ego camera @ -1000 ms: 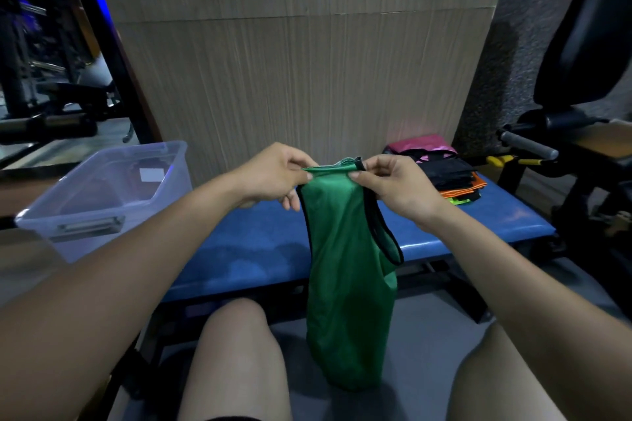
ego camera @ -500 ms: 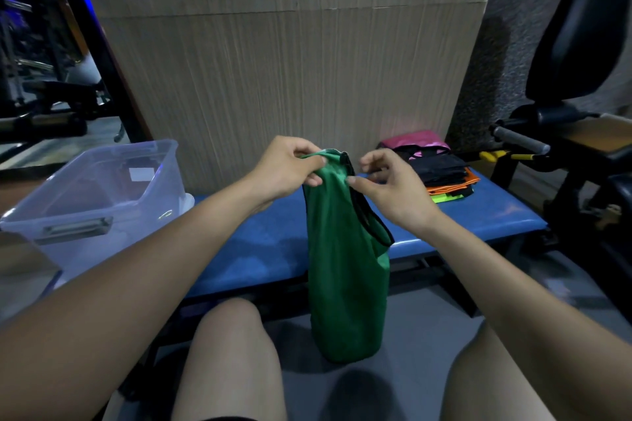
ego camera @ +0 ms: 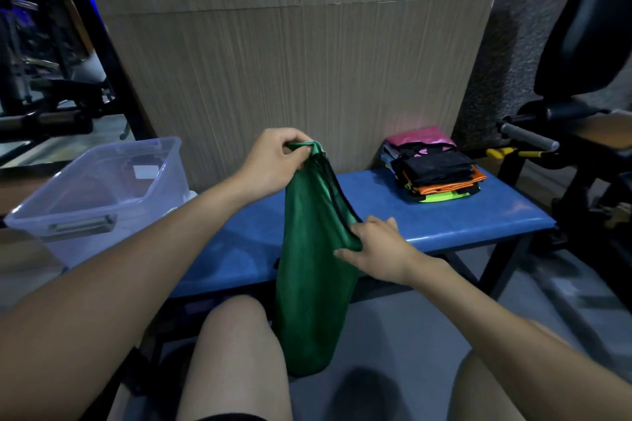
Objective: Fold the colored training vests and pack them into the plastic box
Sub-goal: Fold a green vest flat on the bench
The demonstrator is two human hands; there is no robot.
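Left hand [ego camera: 273, 161] raised in a pinching grip, right hand [ego camera: 379, 249] lower, fingers curled; both forearms extended forward.

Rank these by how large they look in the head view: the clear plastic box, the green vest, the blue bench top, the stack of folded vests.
1. blue bench top, partly hidden
2. clear plastic box and green vest: about alike; the vest hangs nearer the camera, so unranked
3. stack of folded vests, smallest and farthest
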